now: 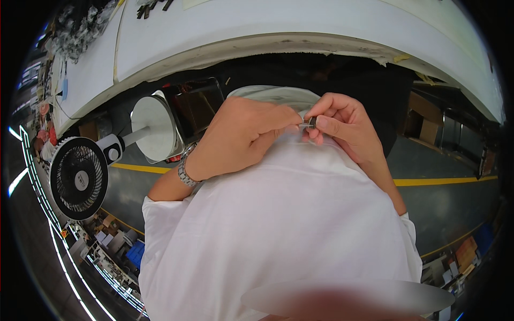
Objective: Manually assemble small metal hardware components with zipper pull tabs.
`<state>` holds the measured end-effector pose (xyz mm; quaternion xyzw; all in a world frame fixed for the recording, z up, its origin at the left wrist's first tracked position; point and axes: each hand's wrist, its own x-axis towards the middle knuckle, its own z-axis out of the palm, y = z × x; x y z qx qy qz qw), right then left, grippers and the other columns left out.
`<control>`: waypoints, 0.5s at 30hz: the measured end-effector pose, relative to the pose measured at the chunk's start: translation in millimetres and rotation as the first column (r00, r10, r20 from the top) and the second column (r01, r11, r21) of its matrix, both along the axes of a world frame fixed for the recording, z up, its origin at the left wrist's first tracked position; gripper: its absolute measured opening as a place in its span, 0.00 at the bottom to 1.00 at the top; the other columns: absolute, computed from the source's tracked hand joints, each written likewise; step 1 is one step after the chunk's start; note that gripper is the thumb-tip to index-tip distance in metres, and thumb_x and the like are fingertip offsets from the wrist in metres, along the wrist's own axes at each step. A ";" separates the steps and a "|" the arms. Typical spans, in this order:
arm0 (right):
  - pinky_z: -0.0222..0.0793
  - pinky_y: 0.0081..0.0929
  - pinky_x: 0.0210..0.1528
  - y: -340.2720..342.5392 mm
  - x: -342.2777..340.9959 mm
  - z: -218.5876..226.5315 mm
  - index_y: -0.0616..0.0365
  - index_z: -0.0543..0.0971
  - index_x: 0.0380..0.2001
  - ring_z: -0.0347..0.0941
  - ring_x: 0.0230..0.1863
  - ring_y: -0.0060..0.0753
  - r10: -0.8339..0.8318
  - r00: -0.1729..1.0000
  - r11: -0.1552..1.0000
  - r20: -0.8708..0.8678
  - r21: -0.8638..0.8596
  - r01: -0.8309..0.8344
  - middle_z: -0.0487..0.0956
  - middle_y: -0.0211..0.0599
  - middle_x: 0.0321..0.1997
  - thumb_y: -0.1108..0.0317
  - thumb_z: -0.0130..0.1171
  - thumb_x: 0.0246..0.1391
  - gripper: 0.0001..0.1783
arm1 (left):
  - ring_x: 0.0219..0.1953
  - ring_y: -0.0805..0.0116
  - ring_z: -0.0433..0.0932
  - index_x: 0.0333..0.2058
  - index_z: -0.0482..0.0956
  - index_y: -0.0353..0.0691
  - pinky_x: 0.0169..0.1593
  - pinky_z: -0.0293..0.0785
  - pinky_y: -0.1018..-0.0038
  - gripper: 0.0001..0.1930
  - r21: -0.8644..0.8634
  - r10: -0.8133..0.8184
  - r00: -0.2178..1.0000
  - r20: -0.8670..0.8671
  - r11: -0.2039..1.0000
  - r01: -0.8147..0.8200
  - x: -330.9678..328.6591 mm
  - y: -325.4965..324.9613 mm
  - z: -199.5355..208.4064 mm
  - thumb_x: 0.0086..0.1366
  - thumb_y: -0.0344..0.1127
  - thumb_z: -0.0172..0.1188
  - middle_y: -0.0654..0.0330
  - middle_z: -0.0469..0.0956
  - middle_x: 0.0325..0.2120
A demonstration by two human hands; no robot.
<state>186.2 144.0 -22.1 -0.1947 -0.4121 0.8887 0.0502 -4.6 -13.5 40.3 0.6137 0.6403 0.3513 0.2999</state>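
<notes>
A small part with a black body and a thin silvery end (pixel 312 122) is held between my two hands, just above my white-clothed lap. My right hand (pixel 350 128) pinches its black body between thumb and forefinger, with the other fingers curled below. From the other side, the fingertips of my left hand (pixel 241 131) close on the silvery end; the back of that hand hides most of its grip. A metal-banded watch (pixel 186 165) circles my left wrist. The part is too small to tell its exact kind.
Ahead runs the edge of a white worktable (pixel 257 40), with dark strips (pixel 152 8) and clear plastic bags (pixel 80 32) on it. A white-stemmed fan (pixel 80 179) with a round base (pixel 154 128) is at my left. Cardboard boxes (pixel 423 117) sit under the table at right.
</notes>
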 end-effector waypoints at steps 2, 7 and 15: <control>0.79 0.24 0.41 -0.1 -2.5 -21.2 0.66 0.83 0.44 0.81 0.33 0.22 0.100 0.982 0.903 -0.161 -0.400 -0.157 0.86 0.39 0.34 0.74 0.65 0.66 0.07 | 0.20 0.67 0.76 0.38 0.86 0.33 0.25 0.68 0.76 0.04 -0.147 0.015 0.971 0.239 0.989 0.021 -2.8 4.7 -1.1 0.67 0.25 0.64 0.59 0.84 0.25; 0.80 0.23 0.44 1.9 -8.0 -7.3 0.65 0.83 0.46 0.82 0.34 0.22 0.087 0.986 0.934 -0.145 -0.333 -0.131 0.86 0.38 0.35 0.74 0.65 0.66 0.08 | 0.19 0.82 0.68 0.36 0.85 0.33 0.23 0.58 0.80 0.10 -0.320 0.161 0.686 0.710 0.941 0.110 -3.1 6.9 -8.6 0.75 0.32 0.60 0.66 0.77 0.19; 0.78 0.22 0.41 -10.1 -2.9 12.5 0.65 0.84 0.47 0.82 0.36 0.26 -0.142 0.987 0.880 -0.076 0.447 0.161 0.86 0.37 0.38 0.78 0.66 0.61 0.11 | 0.19 0.80 0.69 0.37 0.85 0.33 0.23 0.60 0.77 0.09 -0.307 0.228 0.806 0.546 0.950 -0.060 2.8 3.1 -16.1 0.74 0.31 0.61 0.65 0.76 0.19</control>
